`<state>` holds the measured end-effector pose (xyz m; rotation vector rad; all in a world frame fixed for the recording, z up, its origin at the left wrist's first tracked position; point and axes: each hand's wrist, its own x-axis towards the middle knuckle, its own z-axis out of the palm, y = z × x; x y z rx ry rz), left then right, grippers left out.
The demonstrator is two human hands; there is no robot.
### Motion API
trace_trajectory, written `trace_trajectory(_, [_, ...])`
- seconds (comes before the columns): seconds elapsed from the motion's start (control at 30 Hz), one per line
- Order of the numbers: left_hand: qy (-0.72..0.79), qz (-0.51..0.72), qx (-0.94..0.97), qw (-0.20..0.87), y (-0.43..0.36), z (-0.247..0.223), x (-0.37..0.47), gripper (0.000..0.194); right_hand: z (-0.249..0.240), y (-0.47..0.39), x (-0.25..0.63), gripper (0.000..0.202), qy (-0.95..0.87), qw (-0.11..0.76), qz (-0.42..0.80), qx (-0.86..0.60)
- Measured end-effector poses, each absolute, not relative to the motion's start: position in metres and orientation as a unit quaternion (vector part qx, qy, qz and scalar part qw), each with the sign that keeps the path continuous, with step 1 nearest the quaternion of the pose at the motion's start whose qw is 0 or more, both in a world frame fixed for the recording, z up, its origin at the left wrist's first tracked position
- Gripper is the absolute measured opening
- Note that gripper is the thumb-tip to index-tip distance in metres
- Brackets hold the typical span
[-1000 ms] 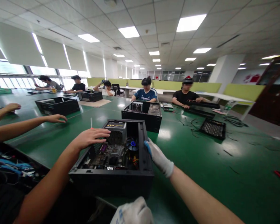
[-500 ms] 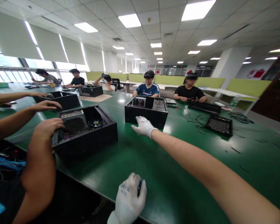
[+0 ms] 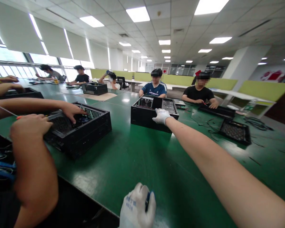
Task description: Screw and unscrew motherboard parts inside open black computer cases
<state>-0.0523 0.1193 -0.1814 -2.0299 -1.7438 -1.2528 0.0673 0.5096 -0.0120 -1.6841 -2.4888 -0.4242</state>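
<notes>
We have a black computer case in front of us, lying on its side near the middle of the tabletop, its upper side uncovered. It is a long, low box with a smooth, dark near wall and straight, thin rims. In its left end we see a round fan grille; towards the right there is a pale metal plate pierced with holes. Our right hand, in a white knitted glove, rests on the near rim, thumb towards the outer wall; we cannot tell whether its grip pinches the edge or only lies against it. Our left hand, gloved alike with blue print on the back, is at the tabletop's near edge, fingers curled. Something dark blue shows beside its thumb, but we cannot tell whether that grip holds anything.

The tabletop is glossy green and mirrors the ceiling lights. To the left, a co-worker's bare hand reaches into a second black case with a perforated metal side. On the right we find a shallow black tray with a bumpy inside, and a loose coil of dark cable.
</notes>
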Motion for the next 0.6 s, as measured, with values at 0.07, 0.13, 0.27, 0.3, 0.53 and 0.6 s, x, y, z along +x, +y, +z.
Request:
trace_trajectory(0.07, [-0.590,-0.411,-0.692,0.066,0.120,-0.179,-0.053,0.015,-0.011,0.513,0.062,0.041,-0.815,0.043,-0.148,-0.558])
trace_trajectory(0.13, [-0.595,-0.399,-0.696,0.044,0.119,-0.178,-0.053,0.016,-0.007,0.513,0.060,0.041,-0.814,0.031,-0.153,-0.560])
trace_trajectory(0.27, [-0.599,-0.399,-0.693,0.043,0.119,-0.178,-0.054,0.016,0.002,0.502,0.065,0.040,-0.819,0.015,-0.155,-0.552])
trace_trajectory(0.3, [-0.598,-0.402,-0.692,0.043,0.119,-0.179,-0.053,0.015,0.004,0.497,0.068,0.040,-0.821,0.015,-0.158,-0.549])
trace_trajectory(0.53, [-0.595,-0.419,-0.684,0.054,0.119,-0.176,-0.053,0.014,0.004,0.429,0.099,0.049,-0.834,0.042,-0.170,-0.524])
trace_trajectory(0.6, [-0.598,-0.412,-0.686,0.048,0.118,-0.175,-0.054,0.016,0.004,0.402,0.113,0.051,-0.840,0.050,-0.172,-0.511])
